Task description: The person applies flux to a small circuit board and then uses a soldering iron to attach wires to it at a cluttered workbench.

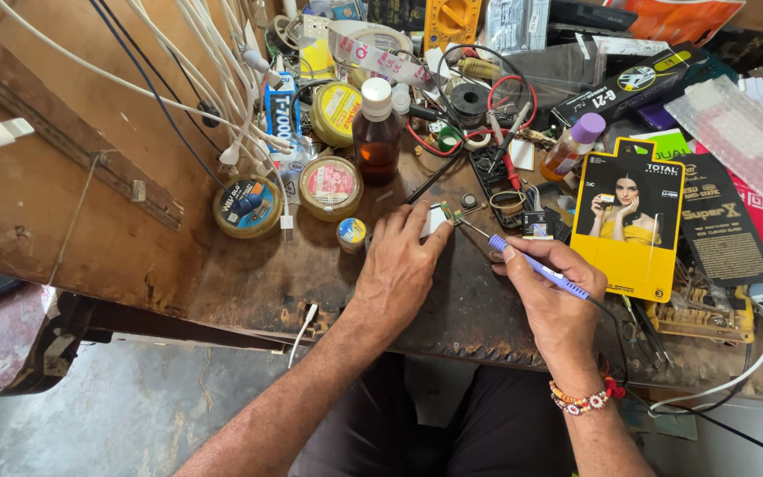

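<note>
My left hand (399, 265) rests on the dark workbench (267, 283) and pinches a small green circuit board (446, 212) at its fingertips. In my right hand (551, 296) I grip a blue-handled soldering iron (536, 265) like a pen. Its metal tip points up-left and reaches the small board. A black cord runs from the iron's handle back past my right wrist, which wears a beaded bracelet (580, 402).
A brown glass bottle (377, 132) with a white cap, round tins of paste (331, 187) and a small pot (351, 233) stand behind my left hand. White cables (222, 97) hang on the left. A yellow package (630, 221), tools and clutter crowd the right.
</note>
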